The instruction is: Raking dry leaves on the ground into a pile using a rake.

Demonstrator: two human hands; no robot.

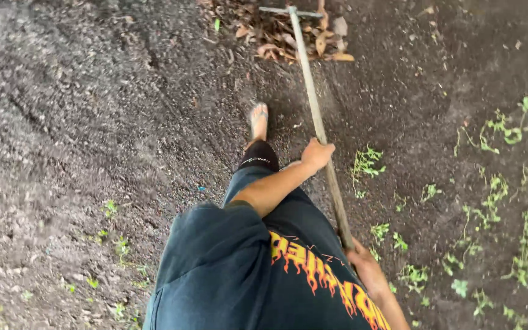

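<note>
Gripping long wooden rake handle (pixel 319 122): left hand (pixel 316 154) closed mid-shaft, right hand (pixel 365 264) closed near end. Rake head (pixel 289 11) rested at dry brown leaf pile (pixel 282 36) on dark soil (pixel 93 122).

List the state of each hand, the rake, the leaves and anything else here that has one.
left hand: closed around the handle, farther down its length.
right hand: closed around the handle near its upper end.
rake: tilted, head resting on the ground by the leaves.
dry leaves: gathered in a loose pile at the rake head.
sandalled foot: planted flat on the soil.
weeds: rooted, scattered, green.
</note>
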